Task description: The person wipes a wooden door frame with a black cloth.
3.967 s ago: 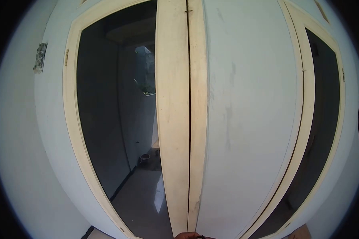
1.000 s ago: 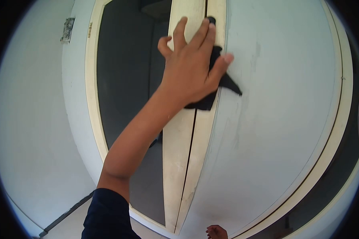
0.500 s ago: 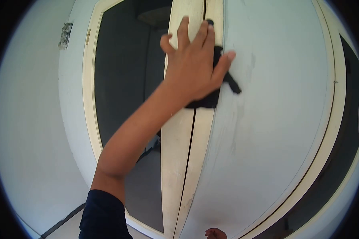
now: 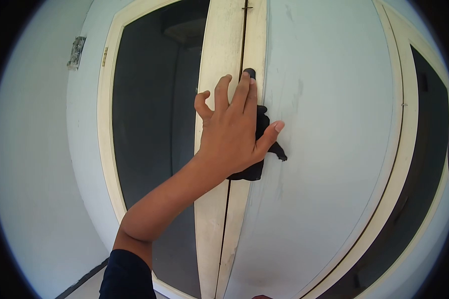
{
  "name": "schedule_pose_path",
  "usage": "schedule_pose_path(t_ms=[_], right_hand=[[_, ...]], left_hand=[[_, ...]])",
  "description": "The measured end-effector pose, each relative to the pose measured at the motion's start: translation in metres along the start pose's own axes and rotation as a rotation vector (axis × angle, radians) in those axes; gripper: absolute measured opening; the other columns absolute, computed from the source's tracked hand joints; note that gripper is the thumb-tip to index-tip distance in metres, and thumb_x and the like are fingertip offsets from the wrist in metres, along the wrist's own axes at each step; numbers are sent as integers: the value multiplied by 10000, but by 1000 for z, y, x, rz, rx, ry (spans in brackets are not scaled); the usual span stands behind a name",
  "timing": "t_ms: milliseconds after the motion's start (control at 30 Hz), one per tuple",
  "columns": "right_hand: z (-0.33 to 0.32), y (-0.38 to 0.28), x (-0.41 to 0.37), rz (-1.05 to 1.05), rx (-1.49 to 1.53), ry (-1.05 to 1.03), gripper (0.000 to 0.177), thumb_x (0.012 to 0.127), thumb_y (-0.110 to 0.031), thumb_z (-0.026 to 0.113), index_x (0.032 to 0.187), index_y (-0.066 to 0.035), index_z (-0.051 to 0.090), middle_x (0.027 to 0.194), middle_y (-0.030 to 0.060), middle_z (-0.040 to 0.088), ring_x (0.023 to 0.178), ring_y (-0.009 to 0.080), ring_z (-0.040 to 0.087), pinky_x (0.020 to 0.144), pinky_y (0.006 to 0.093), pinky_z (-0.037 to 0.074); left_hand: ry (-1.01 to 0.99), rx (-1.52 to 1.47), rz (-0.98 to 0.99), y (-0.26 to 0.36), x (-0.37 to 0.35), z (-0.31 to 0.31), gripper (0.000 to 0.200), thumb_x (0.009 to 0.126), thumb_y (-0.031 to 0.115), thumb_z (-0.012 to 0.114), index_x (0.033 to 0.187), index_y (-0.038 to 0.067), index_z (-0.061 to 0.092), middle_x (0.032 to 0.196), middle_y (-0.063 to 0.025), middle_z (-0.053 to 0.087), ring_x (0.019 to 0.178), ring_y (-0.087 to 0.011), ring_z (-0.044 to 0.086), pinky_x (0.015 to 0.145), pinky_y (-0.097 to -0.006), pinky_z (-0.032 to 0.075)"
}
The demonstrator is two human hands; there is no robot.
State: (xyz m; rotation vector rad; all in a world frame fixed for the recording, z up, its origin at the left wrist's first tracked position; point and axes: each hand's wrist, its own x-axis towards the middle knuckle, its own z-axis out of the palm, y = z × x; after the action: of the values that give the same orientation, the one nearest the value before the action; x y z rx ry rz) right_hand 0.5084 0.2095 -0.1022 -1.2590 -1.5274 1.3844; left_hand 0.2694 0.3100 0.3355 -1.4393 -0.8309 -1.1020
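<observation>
Cream wooden door frame (image 4: 209, 239), maybe half wiped
Left hand (image 4: 232, 134) open flat on black fabric cloth (image 4: 249, 173), part below it left; right hand (image 4: 262, 297) grip unclear.

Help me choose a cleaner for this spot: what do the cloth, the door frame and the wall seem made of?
The cloth: soft black fabric, matt; it bunches limply under the left hand. The door frame: probably wood, cream paint, slightly worn; a straight seam runs down it. The wall: likely painted plaster, pale and matt, with faint grey smears.
</observation>
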Motion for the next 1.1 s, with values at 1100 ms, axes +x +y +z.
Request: schedule_pose_path(t_ms=[1100], right_hand=[[20,30,16,14,8,-16,217,966,-188,554,1114,-60,647,903,37,651,777,141,601,665,302,526]], left_hand=[[288,-65,17,-6,27,26,615,915,430,537,1178,-120,622,1326,-240,566,1256,-440,368,897,-553,264]])
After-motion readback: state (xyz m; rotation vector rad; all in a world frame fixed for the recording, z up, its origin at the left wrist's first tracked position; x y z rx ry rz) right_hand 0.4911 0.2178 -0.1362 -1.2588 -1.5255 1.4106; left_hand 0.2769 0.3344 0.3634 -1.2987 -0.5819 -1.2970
